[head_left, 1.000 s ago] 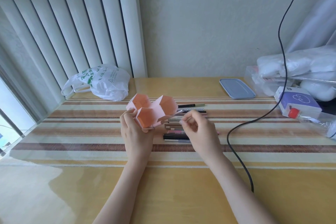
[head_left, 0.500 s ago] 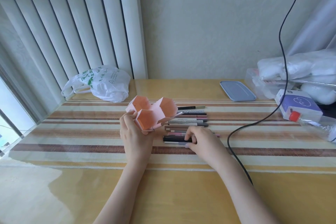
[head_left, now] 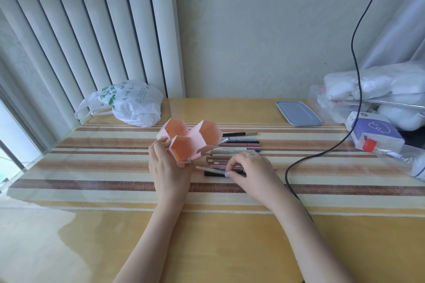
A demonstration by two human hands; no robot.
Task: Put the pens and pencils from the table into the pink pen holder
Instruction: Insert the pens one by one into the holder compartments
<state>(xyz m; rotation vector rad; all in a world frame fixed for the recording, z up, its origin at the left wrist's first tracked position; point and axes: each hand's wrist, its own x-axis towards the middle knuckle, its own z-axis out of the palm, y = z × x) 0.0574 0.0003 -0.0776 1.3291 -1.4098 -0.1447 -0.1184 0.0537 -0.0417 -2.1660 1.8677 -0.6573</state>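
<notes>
Pink pen holder [head_left: 195,139], three joined hexagonal cells with orange insides, sits just left of frame centre, tilted so its openings face the camera. Left hand [head_left: 169,167] grips it from below, fingers curled round the near cell. Row of slim pens and pencils [head_left: 236,148] lies flat on the glossy striped table [head_left: 92,167], right of the holder, tips toward it. Right hand [head_left: 250,171] pinches a thin grey pen [head_left: 210,169] at the row's near edge, thumb and fingers closed on it. Crinkled white plastic bag [head_left: 131,103] upper left; blue rectangular lid [head_left: 297,113] and black cable [head_left: 322,151] at right.
</notes>
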